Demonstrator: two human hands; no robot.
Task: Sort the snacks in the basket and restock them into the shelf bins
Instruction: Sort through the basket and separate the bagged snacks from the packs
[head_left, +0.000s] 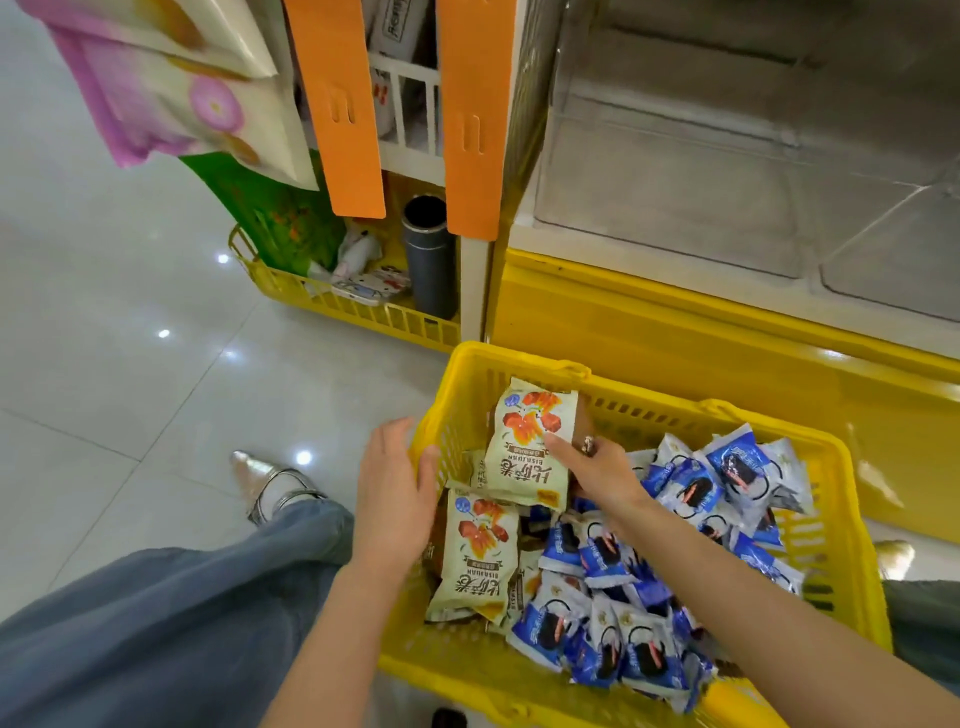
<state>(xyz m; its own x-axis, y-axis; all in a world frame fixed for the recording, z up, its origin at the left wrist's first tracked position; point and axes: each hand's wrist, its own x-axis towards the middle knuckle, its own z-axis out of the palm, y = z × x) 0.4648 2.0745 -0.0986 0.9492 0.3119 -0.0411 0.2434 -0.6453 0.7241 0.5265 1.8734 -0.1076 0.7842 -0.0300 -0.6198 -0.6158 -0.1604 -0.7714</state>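
Across the upper right of the frame, clear shelf bins (675, 197) over a yellow base. Below them, filling the lower centre and right, a yellow basket (519, 358) on the tiled floor. In its right half, a heap of blue packets (639, 639), pointing every which way (print too small to read). Along its left side, a flat cream packet (480, 556), long axis up-down in the frame. Above that, near the far left corner, the held cream packet (524, 441), raised, long axis also up-down, label upside down, "BISAJUAN" legible inverted. Right hand (602, 473) pinching its right edge, thumb on the front, fingers curled behind. Left hand (395, 493) against the basket's left rim, fingers nearly straight, holding nothing.
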